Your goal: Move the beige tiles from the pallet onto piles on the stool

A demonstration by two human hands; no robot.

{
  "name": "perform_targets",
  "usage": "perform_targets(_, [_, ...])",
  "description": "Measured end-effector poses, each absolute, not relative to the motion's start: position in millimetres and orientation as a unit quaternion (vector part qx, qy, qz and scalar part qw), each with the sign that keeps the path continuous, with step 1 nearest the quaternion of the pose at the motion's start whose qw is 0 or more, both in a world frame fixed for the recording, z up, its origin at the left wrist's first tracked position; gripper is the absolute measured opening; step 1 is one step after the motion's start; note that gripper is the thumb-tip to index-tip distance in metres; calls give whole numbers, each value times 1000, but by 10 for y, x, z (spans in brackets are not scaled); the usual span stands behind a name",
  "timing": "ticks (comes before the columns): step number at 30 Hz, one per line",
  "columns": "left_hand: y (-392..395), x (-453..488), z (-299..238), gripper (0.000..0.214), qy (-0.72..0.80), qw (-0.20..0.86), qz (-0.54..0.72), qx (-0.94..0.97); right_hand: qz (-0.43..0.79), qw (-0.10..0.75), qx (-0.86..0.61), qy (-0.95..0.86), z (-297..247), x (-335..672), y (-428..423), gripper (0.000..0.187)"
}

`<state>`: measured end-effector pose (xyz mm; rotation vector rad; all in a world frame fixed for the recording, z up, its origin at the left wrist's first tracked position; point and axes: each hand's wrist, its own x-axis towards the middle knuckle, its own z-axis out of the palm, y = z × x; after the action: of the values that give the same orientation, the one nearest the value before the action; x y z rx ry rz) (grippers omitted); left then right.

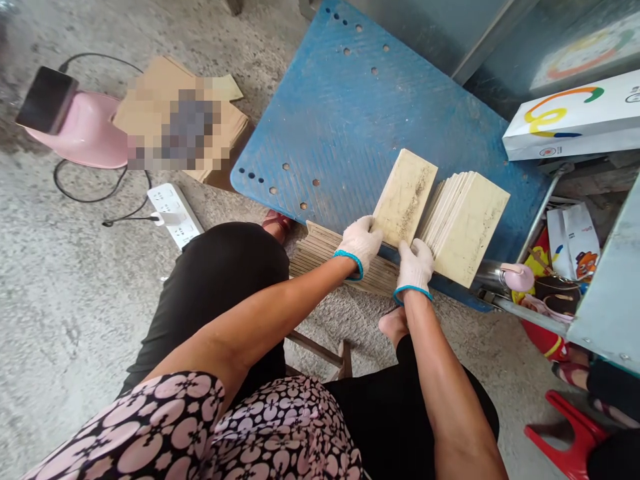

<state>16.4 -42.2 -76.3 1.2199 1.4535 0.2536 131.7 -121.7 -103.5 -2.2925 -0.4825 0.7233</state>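
One blue table (350,120) | left hand (359,241), right hand (416,265): both holding one board (404,195) | one stack (473,223) beside

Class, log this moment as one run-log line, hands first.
left gloved hand: holds speckled board, near-left corner | right gloved hand: same board, near-right corner | beside it: board stack | surface: blue tabletop

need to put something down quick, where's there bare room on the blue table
The widest patch is the middle of the blue table, between the holes at its left end and the panel at the left hand and right hand. A smaller patch lies between the panel stack and white package. The near edge is crowded around the hands, panel and stack.
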Motion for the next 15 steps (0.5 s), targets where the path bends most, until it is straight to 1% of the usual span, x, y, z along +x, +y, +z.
perform_targets(3, [-399, 205, -847, 25, 652, 602, 179, 424, 287, 486, -825, -30, -1149, 1252, -1175, 47])
perform_targets(4, [-394, 222, -863, 26, 659, 608, 194, 398, 294, 531, -795, 5, -1160, 1220, -1158, 49])
perform_targets(7, [-392, 268, -844, 26, 658, 637, 208, 345, 343, 626, -699, 38, -1099, 1114, -1129, 41])
perform_targets(9, [-402, 290, -783, 24, 646, 662, 205, 320, 386, 654, -648, 60, -1010, 1051, -1130, 35])
perform_targets(11, [-419, 307, -715, 19, 630, 690, 205, 291, 436, 658, -608, 86, -919, 1004, -1126, 33])
perform_targets(13, [-444, 318, -664, 13, 613, 713, 207, 272, 485, 653, -574, 97, -848, 978, -1102, 37])
perform_targets(15, [-478, 323, -640, 10, 602, 723, 212, 264, 503, 663, -546, 92, -801, 971, -1054, 43])
